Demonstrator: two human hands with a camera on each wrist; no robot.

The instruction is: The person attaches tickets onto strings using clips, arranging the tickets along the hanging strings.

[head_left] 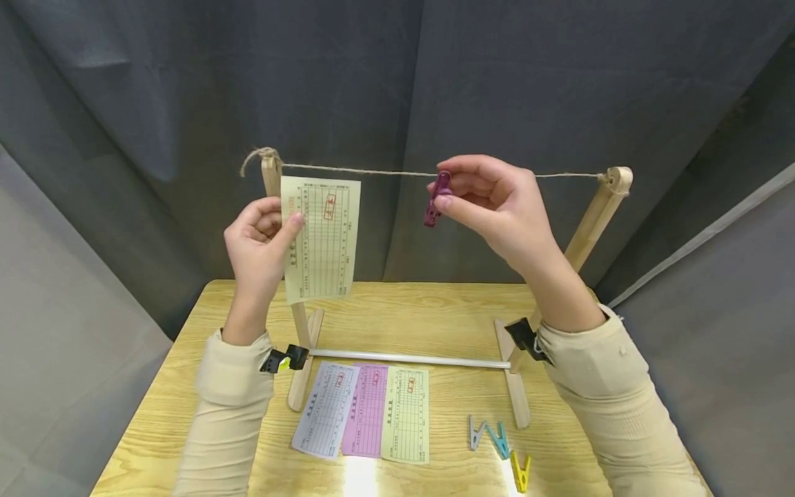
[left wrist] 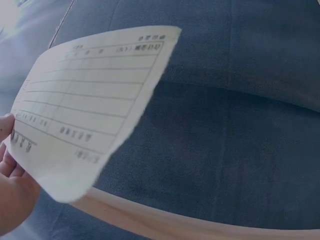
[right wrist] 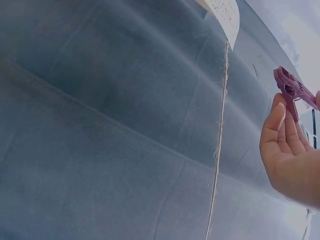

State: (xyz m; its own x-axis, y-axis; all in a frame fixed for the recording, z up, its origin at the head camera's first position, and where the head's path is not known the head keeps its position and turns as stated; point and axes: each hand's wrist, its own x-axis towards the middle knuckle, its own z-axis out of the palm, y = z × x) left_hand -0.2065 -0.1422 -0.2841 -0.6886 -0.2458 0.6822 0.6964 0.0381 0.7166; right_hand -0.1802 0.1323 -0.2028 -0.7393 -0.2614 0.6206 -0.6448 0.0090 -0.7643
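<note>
My left hand (head_left: 257, 238) pinches a pale yellow printed form (head_left: 326, 241) by its left edge, thumb in front, near the left end of a twine line (head_left: 373, 171). The form's top edge is just below the twine in the head view. In the left wrist view the form (left wrist: 90, 95) spreads out from the fingers. Between thumb and fingers my right hand (head_left: 497, 200) holds a purple clothespin (head_left: 437, 200), right of the form and close to the twine. The clothespin (right wrist: 290, 90) appears apart from the twine (right wrist: 220, 125) in the right wrist view.
The twine runs between two wooden posts (head_left: 590, 221) joined low down by a white rod (head_left: 410, 357). On the wooden table (head_left: 447, 310) lie a bluish form (head_left: 326, 411), a pink form (head_left: 365, 414) and a yellow form (head_left: 406, 417). Grey (head_left: 475, 435), blue (head_left: 499, 440) and yellow (head_left: 520, 473) clothespins lie at right.
</note>
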